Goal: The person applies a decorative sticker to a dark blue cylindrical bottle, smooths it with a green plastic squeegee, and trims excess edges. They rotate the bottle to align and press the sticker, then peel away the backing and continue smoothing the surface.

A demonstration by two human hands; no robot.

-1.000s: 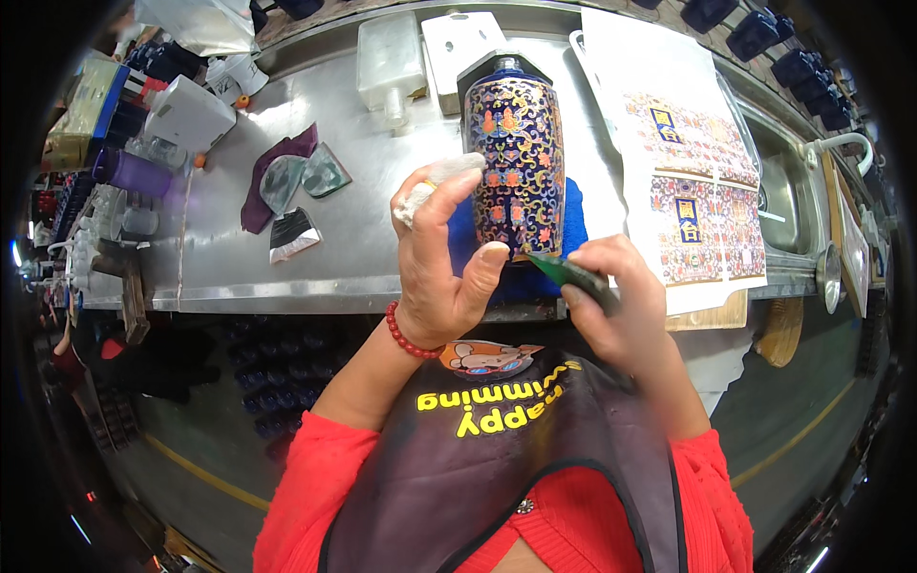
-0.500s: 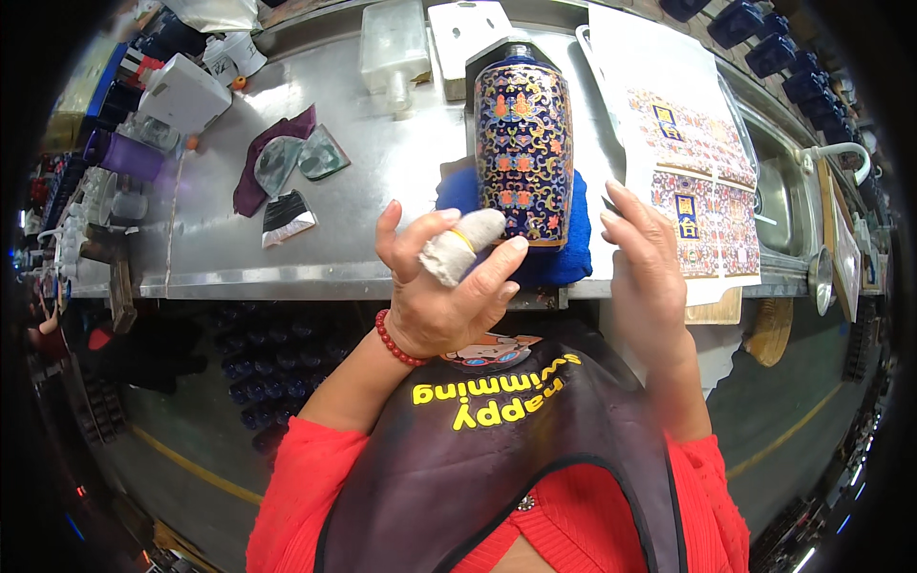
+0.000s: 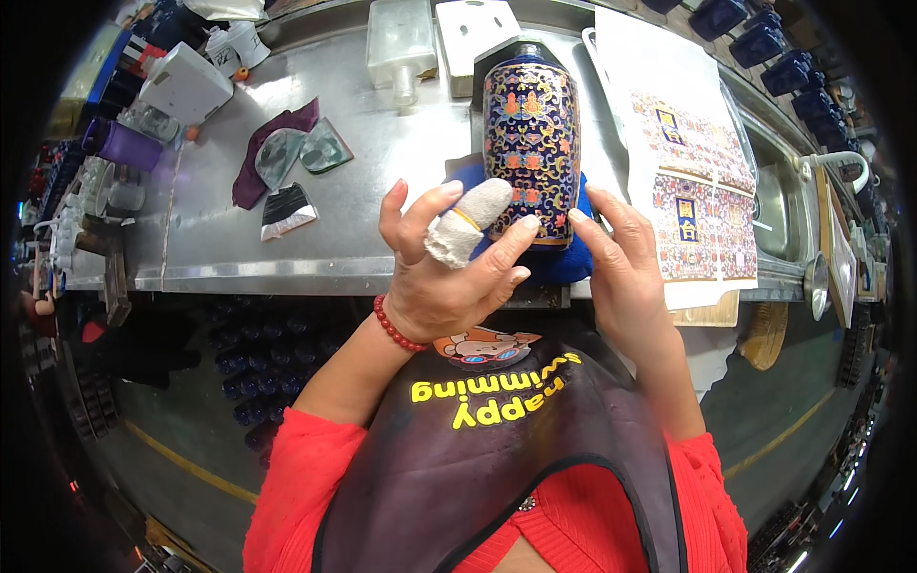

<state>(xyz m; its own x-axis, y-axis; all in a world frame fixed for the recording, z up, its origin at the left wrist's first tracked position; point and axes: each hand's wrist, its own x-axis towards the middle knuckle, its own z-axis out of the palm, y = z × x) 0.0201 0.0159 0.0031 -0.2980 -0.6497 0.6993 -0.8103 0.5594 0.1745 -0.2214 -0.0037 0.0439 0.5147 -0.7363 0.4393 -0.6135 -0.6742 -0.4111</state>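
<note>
- We see a steel counter [image 3: 353, 229], a sink [image 3: 785, 215] right.
- Our glossy, scroll-patterned bottle [image 3: 531, 124] lies on blue cloth [image 3: 571, 265], neck far.
- Our left hand [image 3: 458, 258] spreads at its near-left side; our right hand's [image 3: 626, 263] grip we cannot tell.
- We see floral printed sheets [image 3: 712, 229] right.

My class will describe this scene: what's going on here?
A person is handling a patterned bottle lying partly on a blue cloth. The left hand, one finger wrapped in pale fabric, touches the bottle's lower end; the right hand is at its right edge. Printed sheets lie to the right.
</note>
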